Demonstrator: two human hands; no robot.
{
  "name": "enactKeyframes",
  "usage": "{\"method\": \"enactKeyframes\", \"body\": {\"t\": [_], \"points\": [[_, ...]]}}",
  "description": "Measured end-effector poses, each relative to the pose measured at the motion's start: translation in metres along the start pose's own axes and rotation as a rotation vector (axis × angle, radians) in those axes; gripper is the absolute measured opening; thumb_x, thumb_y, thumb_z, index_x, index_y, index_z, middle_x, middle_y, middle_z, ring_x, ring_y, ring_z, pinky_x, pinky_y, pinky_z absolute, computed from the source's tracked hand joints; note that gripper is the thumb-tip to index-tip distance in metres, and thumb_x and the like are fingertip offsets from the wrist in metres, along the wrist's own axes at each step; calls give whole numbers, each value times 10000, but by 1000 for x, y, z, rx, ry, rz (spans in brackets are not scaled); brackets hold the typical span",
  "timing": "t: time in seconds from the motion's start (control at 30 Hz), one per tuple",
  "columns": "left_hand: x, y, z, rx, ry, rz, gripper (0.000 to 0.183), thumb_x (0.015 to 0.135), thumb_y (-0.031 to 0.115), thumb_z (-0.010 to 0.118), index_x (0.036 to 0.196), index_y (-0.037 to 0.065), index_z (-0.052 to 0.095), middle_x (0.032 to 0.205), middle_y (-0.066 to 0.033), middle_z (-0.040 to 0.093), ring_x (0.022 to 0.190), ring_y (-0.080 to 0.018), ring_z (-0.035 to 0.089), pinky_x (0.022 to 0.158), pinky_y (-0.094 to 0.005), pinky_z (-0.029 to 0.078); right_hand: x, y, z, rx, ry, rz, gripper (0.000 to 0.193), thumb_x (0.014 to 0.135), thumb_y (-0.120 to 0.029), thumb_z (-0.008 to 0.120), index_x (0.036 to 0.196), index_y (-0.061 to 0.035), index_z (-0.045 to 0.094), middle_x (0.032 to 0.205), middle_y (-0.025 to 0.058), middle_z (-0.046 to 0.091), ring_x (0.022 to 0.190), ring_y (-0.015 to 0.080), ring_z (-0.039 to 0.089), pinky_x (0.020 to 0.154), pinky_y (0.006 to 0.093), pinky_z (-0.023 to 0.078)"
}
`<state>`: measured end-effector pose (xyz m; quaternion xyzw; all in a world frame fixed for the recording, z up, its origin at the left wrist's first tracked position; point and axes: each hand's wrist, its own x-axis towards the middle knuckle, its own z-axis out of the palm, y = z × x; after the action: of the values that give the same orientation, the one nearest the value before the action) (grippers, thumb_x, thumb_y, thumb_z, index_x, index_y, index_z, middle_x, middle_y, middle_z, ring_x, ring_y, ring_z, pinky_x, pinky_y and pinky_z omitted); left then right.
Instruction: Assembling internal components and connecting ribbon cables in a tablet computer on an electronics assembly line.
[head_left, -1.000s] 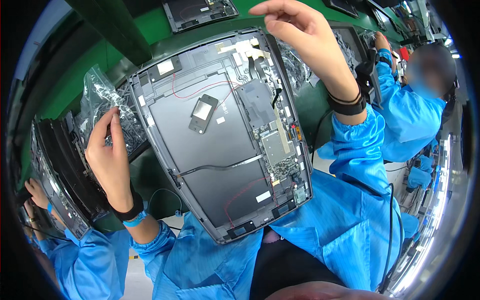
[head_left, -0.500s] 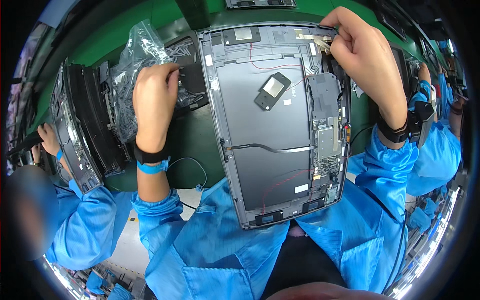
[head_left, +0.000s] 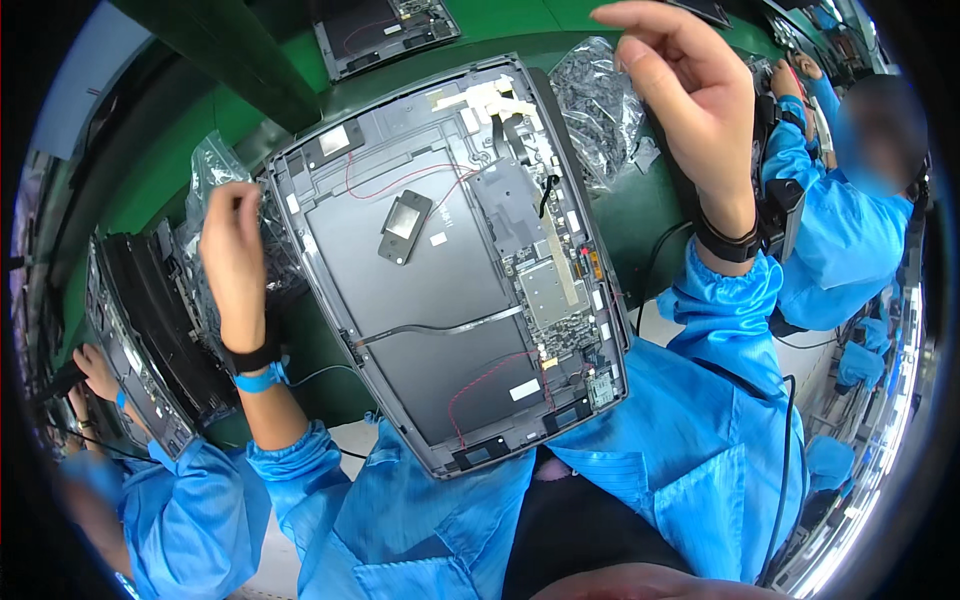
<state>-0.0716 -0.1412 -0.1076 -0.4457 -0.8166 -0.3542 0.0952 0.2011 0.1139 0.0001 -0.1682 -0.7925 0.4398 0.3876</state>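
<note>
An opened tablet housing (head_left: 330, 235) lies before me, tilted, its near edge close to my jacket. Inside are a circuit board (head_left: 545, 300), a flat black cable (head_left: 440, 328) and thin red wires. A loose black speaker module (head_left: 404, 228) with a silvery face rests on the bare inner panel. My left hand (head_left: 232, 270) is off the housing's left side, fingers curled together near a clear bag of small parts (head_left: 215, 165); whatever they hold is hidden. My right hand (head_left: 700, 110) hovers beyond the far right corner, index finger stretched out and thumb apart, holding nothing visible.
Another clear bag (head_left: 600, 110) with small dark parts lies right of the housing. Stacked housings (head_left: 140, 340) stand at the left, and another opened device (head_left: 385, 35) lies at the far side. Co-workers in blue sit on both sides. A cord (head_left: 655, 265) runs near my right arm.
My right hand has come off the housing's far right corner, its fingers spreading. My left hand stays curled. The view has swung, so the housing appears further left and more tilted.
</note>
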Motion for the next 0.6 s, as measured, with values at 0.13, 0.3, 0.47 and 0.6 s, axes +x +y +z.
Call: {"method": "enactKeyframes", "body": {"t": [0.13,0.3,0.47,0.6], "points": [[-1,41,-35,-544,190,-212,163,957,40,596,1064,-72,649,885,-119,704,758,-129,648,704,-234,522,-2,-12,-3,-256,-123,-85,157,888,12,644,1036,14,697,845,11,644,681,19,526,595,184,409],[20,130,-54,-770,-147,-106,227,936,-30,591,1149,-84,649,958,-146,706,861,-166,689,749,-258,555,6,-17,22,-31,-99,-234,153,850,-8,697,1002,7,703,841,38,672,690,44,589,586,210,448],[35,158,-40,-851,-277,-53,332,950,-38,562,1279,-78,549,1011,-165,699,897,-170,682,771,-255,563,16,-44,39,-119,-238,-414,126,815,-28,721,937,-9,695,774,81,651,616,164,622,538,272,479],[42,161,-34,-742,-317,31,362,944,-21,590,1299,-61,530,1010,-145,703,859,-137,664,772,-240,554,21,-31,42,-127,-254,-649,109,795,-63,720,866,-11,656,799,115,633,691,277,627,600,340,510]]}}
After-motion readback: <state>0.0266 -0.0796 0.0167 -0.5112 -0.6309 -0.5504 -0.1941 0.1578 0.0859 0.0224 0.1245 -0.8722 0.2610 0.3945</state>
